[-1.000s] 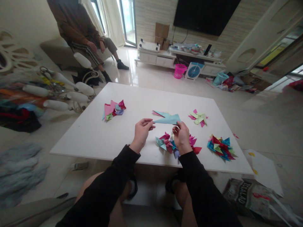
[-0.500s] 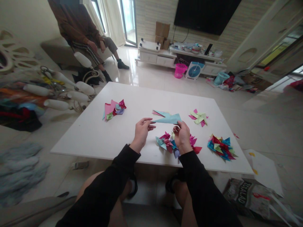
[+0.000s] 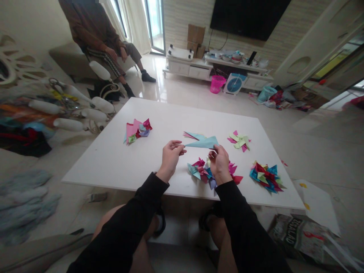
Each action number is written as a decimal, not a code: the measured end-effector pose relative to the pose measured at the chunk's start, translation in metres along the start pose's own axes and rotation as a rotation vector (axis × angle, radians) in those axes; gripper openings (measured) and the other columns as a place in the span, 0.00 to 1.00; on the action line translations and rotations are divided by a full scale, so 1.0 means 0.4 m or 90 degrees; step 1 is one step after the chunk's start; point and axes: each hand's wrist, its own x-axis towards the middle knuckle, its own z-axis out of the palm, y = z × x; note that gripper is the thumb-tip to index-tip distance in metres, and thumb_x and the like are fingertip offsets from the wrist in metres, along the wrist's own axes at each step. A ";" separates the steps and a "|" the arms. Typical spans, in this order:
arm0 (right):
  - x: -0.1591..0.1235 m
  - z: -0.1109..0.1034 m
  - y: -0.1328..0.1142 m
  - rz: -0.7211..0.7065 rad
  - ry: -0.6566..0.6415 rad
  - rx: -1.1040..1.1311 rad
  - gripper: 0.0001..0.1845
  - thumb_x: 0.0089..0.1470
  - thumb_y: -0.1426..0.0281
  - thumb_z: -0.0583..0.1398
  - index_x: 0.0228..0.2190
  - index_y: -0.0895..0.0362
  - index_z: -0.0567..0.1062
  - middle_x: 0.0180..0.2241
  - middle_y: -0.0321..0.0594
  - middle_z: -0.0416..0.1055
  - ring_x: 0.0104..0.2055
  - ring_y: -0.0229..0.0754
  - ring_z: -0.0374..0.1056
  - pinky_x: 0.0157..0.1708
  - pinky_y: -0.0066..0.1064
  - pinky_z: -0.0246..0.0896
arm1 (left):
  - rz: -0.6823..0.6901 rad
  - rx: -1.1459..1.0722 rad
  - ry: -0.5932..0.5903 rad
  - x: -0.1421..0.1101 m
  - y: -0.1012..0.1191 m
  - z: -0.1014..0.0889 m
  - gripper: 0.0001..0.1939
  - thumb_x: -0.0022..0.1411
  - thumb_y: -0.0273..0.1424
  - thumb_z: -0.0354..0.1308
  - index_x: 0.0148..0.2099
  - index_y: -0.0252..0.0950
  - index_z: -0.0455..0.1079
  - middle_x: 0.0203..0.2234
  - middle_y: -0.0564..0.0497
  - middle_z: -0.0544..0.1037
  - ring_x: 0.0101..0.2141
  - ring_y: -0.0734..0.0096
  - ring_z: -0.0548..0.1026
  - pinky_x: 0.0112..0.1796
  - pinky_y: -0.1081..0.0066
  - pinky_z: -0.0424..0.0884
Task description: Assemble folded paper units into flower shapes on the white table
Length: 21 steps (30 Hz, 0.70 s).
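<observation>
"Table (image 3: 113,161) is widest. Containers round it?"

"Lettered bag (image 3: 298,235) on the floor, near right corner. Farther off, a pink basket (image 3: 217,85) and a blue basket (image 3: 266,94). I can't make out what's in any of them."

"On the table?"

"Front heap (image 3: 201,171) of bright folded paper, partly blocked by the right hand (image 3: 221,163); right heap (image 3: 266,176) beyond it; smaller left heap (image 3: 138,131) toward the far left; green-and-pink pinwheel (image 3: 239,141) at right."

"And the folded paper (image 3: 202,143)?"

"Pale blue, over the table behind the front heap, stretched between both hands. The left hand's (image 3: 170,156) fingers pinch its narrow tip; the right's grasp its broad end."
</observation>
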 end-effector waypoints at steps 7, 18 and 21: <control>-0.005 0.003 -0.003 0.004 0.000 0.011 0.11 0.40 0.69 0.66 0.26 0.56 0.69 0.23 0.28 0.69 0.19 0.28 0.61 0.18 0.20 0.55 | 0.031 0.016 0.013 0.000 -0.001 -0.001 0.16 0.47 0.28 0.66 0.39 0.35 0.69 0.23 0.55 0.75 0.23 0.75 0.73 0.29 0.72 0.67; -0.004 0.006 -0.003 0.007 0.006 0.007 0.11 0.40 0.69 0.66 0.26 0.56 0.69 0.23 0.27 0.69 0.19 0.28 0.61 0.18 0.20 0.55 | 0.038 0.018 0.016 0.002 -0.005 -0.002 0.16 0.47 0.28 0.66 0.39 0.35 0.67 0.23 0.56 0.74 0.20 0.79 0.68 0.25 0.75 0.61; -0.004 0.006 -0.003 0.004 0.001 0.011 0.10 0.40 0.69 0.66 0.26 0.56 0.70 0.23 0.27 0.69 0.19 0.28 0.61 0.18 0.20 0.55 | 0.032 0.016 0.014 0.002 -0.006 -0.001 0.15 0.47 0.28 0.65 0.39 0.35 0.67 0.22 0.57 0.73 0.20 0.79 0.68 0.25 0.75 0.61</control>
